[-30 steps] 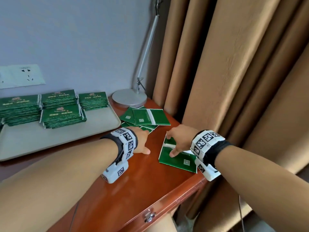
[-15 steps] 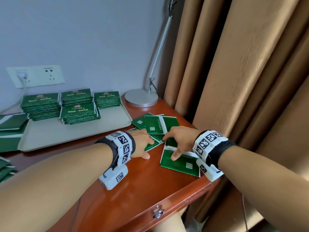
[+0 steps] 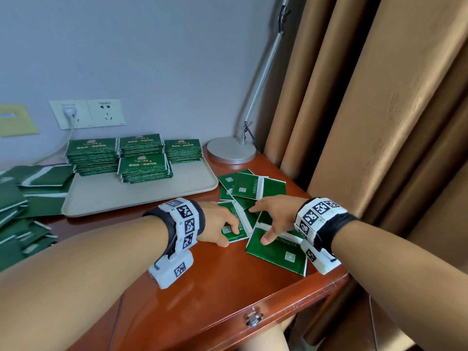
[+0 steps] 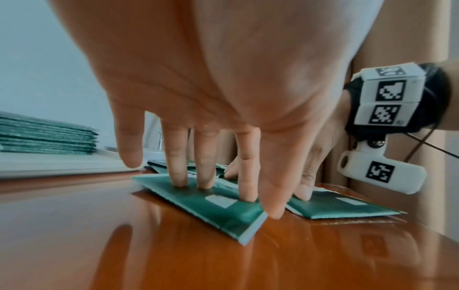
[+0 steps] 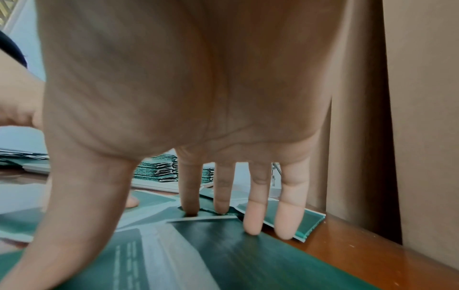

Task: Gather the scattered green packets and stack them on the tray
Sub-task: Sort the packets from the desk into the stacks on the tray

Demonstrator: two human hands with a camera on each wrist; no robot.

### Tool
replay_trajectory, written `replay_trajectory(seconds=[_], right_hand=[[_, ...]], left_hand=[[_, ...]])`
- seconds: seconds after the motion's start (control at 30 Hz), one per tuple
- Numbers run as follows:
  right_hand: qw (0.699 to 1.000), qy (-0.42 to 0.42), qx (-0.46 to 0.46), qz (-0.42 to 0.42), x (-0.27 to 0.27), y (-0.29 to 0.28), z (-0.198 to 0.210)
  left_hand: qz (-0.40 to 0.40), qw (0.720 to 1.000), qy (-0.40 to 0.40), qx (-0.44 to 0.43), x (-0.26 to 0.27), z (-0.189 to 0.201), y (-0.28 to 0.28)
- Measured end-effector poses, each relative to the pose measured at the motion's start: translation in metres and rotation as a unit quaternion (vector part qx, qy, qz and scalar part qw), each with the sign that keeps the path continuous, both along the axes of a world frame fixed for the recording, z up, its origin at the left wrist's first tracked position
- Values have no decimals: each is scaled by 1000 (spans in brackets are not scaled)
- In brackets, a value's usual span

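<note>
Left hand [image 3: 219, 225] pressing straight fingers on a green packet [image 3: 234, 233] near the desk's [image 3: 202, 279] right edge, right hand [image 3: 274, 216] spreading flat over neighbouring packets [image 3: 277, 252], stacks [image 3: 144, 165] sitting at the tray's [image 3: 141, 193] far edge.

Soft, even daylight; glossy desk [image 3: 202, 287] shows glare; wrist views blurred, edges warped.
</note>
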State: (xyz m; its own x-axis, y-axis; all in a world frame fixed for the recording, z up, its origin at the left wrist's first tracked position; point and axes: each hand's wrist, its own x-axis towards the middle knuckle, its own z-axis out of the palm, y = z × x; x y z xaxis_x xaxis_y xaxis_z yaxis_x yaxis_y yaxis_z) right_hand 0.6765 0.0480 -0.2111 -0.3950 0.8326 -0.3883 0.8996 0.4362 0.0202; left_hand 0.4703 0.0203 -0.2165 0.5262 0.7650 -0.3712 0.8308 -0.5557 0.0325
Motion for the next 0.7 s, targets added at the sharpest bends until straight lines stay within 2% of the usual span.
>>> replay_trajectory(seconds=[0.23, 0.47, 0.7], right_hand=[[999, -6, 19, 27, -24, -10, 3], [995, 45, 19, 89, -68, -30, 2], [995, 52, -1, 90, -98, -28, -2]], left_hand=[[23, 1000, 15, 5, -42, 18, -13], [57, 993, 101, 27, -71, 20, -30], [92, 983, 156, 27, -99, 13, -31]])
